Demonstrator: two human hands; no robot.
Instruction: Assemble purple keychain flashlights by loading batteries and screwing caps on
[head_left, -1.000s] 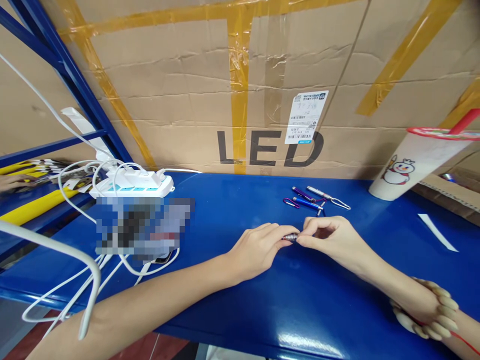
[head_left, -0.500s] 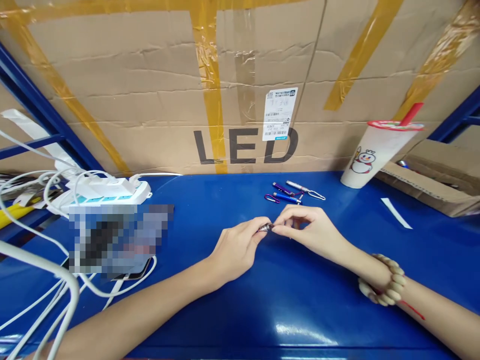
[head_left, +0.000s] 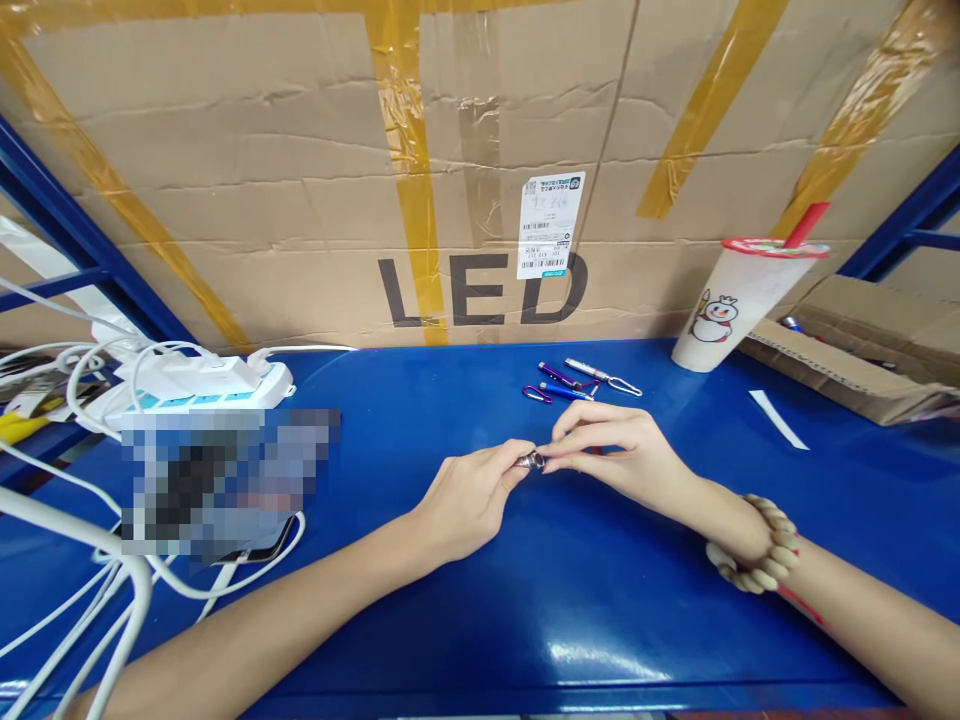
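Note:
My left hand (head_left: 472, 500) is closed around a small shiny metal cylinder (head_left: 532, 461), and most of its length is hidden in my fingers. Its round end faces right and shows a ring-like rim. Thumb and index finger of my right hand (head_left: 611, 445) are pinched together right at that end; whatever lies between them is too small to make out. Just beyond my right hand, several small penlights lie on the blue table (head_left: 420, 400): a purple penlight (head_left: 559, 376), a blue penlight (head_left: 564, 391) and a silver penlight (head_left: 585, 368) with a clip.
A tilted white cup (head_left: 731, 310) with a red straw stands at the back right, beside an open cardboard box (head_left: 847, 370) and a white paper strip (head_left: 778, 419). At left are a power strip (head_left: 202, 385), white cables (head_left: 135, 570) and a phone (head_left: 262, 545). A large carton (head_left: 300, 200) walls the back.
The view has shifted slightly. The cylinder's round end now shows more openly between my hands, and my right fingertips have moved a little at its rim. Both hands stay together.

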